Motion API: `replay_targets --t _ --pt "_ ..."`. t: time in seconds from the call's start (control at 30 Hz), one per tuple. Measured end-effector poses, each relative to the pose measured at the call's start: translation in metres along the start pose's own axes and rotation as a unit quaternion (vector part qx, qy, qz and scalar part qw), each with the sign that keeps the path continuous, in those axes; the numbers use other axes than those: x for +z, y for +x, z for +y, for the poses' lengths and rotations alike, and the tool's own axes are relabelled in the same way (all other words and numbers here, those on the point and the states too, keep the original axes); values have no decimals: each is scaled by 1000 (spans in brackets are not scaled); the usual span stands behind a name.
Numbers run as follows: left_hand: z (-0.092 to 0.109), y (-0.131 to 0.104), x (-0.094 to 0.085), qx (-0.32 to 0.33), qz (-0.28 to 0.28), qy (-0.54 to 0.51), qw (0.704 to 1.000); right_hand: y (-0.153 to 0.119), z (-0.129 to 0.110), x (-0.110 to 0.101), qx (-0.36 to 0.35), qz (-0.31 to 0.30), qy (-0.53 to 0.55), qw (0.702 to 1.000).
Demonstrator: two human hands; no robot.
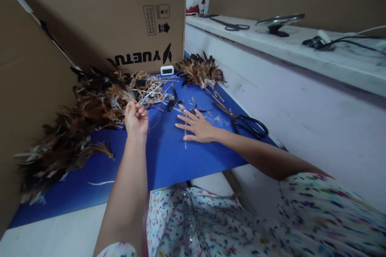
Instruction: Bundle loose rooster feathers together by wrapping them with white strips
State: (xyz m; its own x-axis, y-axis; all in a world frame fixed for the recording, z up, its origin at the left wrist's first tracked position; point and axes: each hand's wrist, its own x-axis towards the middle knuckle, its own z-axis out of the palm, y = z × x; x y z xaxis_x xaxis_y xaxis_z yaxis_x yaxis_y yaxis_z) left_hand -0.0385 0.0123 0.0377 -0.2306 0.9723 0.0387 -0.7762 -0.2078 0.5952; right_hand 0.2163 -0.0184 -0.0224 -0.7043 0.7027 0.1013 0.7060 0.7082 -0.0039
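My left hand (136, 118) is closed in a pinch beside a long pile of brown and black feathers (87, 106); what its fingertips hold is too small to make out. My right hand (197, 127) lies with fingers spread over the blue table surface (169, 152), above a thin whitish strand. Just beyond it are loose feather scraps and a dark feather (171, 103). A bundle of brown feathers (200, 71) with its stems toward me rests farther back. Black-handled scissors (249, 125) lie right of my right hand.
Large cardboard panels (99, 16) stand behind and left of the table. A small white digital device (167, 70) sits at the back. Along the right wall, a ledge (250, 34) carries another pair of scissors (233, 26), a round stand (279, 24) and cables (334, 42).
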Motion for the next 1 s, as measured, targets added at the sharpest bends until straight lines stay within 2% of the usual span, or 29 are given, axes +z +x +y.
replay_targets --t 0.1,0.3,0.47,0.57,0.63,0.73,0.83,1.0 --pt "-1 0 1 -5 -7 -26 1000 32 19 4 61 -25 39 997" --pt "-2 0 3 -13 -16 -33 999 97 47 9 140 -18 74 987" --pt "-2 -3 4 -4 -39 -15 999 132 58 8 168 49 72 982" --pt "-1 -3 5 2 -46 -19 999 132 59 9 177 113 76 975" --pt "1 -4 6 9 -47 -22 999 123 58 11 180 182 90 963" --pt "5 -8 11 21 -23 0 1000 105 59 15 208 295 116 925" --pt "7 -10 18 23 12 4 1000 90 63 14 203 363 117 902" --pt "9 -9 26 -6 17 -34 999 84 74 -6 191 484 89 849"
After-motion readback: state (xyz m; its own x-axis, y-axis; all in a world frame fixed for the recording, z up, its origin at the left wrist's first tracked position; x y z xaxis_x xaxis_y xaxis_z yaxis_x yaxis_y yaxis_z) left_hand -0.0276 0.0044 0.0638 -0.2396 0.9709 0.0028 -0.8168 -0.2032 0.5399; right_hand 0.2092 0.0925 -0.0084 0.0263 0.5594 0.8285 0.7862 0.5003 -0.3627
